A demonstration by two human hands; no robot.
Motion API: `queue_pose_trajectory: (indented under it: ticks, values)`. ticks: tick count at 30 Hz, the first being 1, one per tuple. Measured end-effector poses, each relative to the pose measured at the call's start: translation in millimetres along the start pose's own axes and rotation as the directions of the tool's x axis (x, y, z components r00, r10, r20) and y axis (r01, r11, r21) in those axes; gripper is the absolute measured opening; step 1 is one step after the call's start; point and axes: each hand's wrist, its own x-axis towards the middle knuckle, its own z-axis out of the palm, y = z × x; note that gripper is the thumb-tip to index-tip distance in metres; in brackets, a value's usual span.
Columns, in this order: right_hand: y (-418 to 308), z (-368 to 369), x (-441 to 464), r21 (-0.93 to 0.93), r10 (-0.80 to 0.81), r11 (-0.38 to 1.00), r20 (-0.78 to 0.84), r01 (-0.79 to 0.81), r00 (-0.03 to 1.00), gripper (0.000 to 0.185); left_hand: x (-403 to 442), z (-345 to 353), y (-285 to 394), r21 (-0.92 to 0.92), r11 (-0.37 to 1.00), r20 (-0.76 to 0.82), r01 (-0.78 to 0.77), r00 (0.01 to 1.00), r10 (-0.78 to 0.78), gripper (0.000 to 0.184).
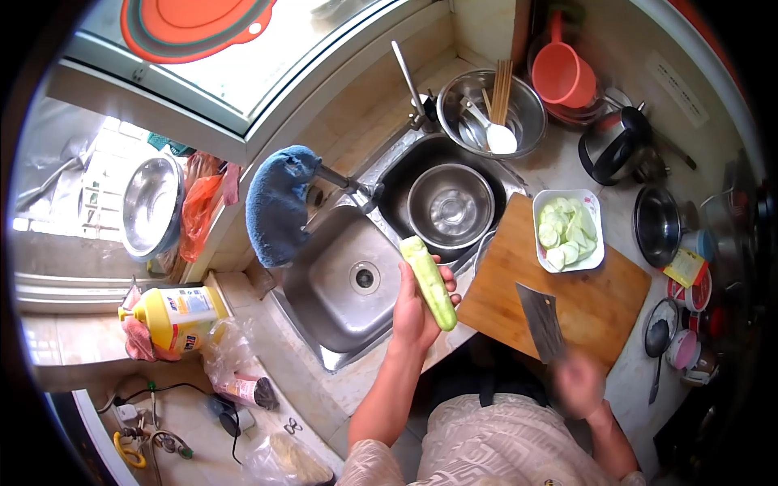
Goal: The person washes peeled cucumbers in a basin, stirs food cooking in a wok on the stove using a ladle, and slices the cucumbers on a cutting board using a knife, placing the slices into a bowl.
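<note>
A peeled pale green cucumber (429, 283) lies in my left hand (417, 304), its fingers wrapped round the far side, above the front edge of the sink. My right hand (578, 382) is blurred and closed round the handle of a cleaver (541, 320), whose wide blade is over the front part of the wooden cutting board (502, 279). On the board's back right part stands a white square dish (600, 243) holding pale green slices (567, 231). The blade and the cucumber are apart.
Behind the board is a double sink (332, 283) with a steel bowl (450, 205) in its right basin. A blue cloth (279, 202) hangs by the faucet. Another steel bowl (531, 113) holds chopsticks and a white spoon. A kettle (616, 146) and dark pan (656, 225) stand right.
</note>
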Motion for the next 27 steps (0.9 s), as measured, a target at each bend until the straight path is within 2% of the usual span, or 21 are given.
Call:
queue_pose_trajectory:
  ticks: [3,4,6,7,10,11,12,13,14,15,16,18,21,24,27]
  values:
    - [15,4,-4,-0.146,-0.130,0.982,-0.067,0.120,0.989,0.008,-2,2,-8,0.109,0.992,0.009,0.066,0.998,-0.067,0.059]
    - [16,3,-5,-0.192,-0.207,0.963,-0.071,0.190,0.976,0.005,-4,5,-11,0.196,0.977,-0.019,0.082,0.997,-0.080,0.059]
    - [12,0,-2,-0.283,-0.353,0.903,-0.065,0.322,0.933,0.016,-11,9,-19,0.363,0.924,-0.080,0.119,0.992,-0.096,0.060]
    - [1,1,-2,-0.326,-0.413,0.875,-0.114,0.359,0.904,0.023,-14,8,-25,0.355,0.927,-0.087,0.120,0.992,-0.095,0.060]
    - [-18,6,-1,-0.362,-0.343,0.898,-0.225,0.249,0.912,0.021,-14,3,-38,0.401,0.898,-0.102,0.184,0.983,-0.155,0.060]
    - [-18,3,0,-0.335,-0.272,0.923,-0.215,0.191,0.938,0.020,-10,3,-44,0.522,0.843,-0.059,0.128,0.992,-0.114,0.059]
    - [-7,3,1,-0.332,-0.267,0.926,-0.236,0.181,0.934,0.016,3,-16,-57,0.633,0.774,0.030,0.014,0.999,-0.043,0.048]
    - [1,1,-2,-0.331,-0.206,0.936,-0.249,0.117,0.946,0.015,11,-16,-68,0.831,0.521,0.178,-0.196,0.980,0.086,0.042]
    - [8,-1,-5,-0.324,-0.143,0.945,-0.260,0.053,0.955,0.013,16,-15,-79,0.903,0.192,0.358,-0.385,0.920,0.162,0.038]
    - [14,-3,-8,-0.337,-0.141,0.941,-0.275,0.042,0.951,0.013,18,-16,-87,0.900,-0.134,0.429,-0.415,0.897,0.104,0.045]
    - [18,-6,-13,-0.349,-0.136,0.937,-0.286,0.029,0.948,0.013,24,-9,-92,0.731,-0.367,0.601,-0.576,0.797,-0.053,0.045]
    - [26,-13,-21,-0.378,-0.137,0.926,-0.300,0.014,0.944,0.014,33,-6,-115,0.466,-0.536,0.664,-0.704,0.679,-0.313,0.049]
    - [27,-21,-24,-0.437,-0.112,0.899,-0.274,-0.020,0.955,0.019,36,-16,-151,0.274,-0.535,0.733,-0.799,0.534,-0.421,0.056]
    - [33,-23,-20,-0.498,-0.093,0.866,-0.228,-0.034,0.969,0.021,34,-32,-165,0.291,-0.439,0.794,-0.850,0.470,-0.386,0.059]
    - [35,-24,-19,-0.549,-0.016,0.833,-0.156,-0.073,0.988,0.025,28,-47,-174,0.233,-0.368,0.854,-0.900,0.370,-0.365,0.050]
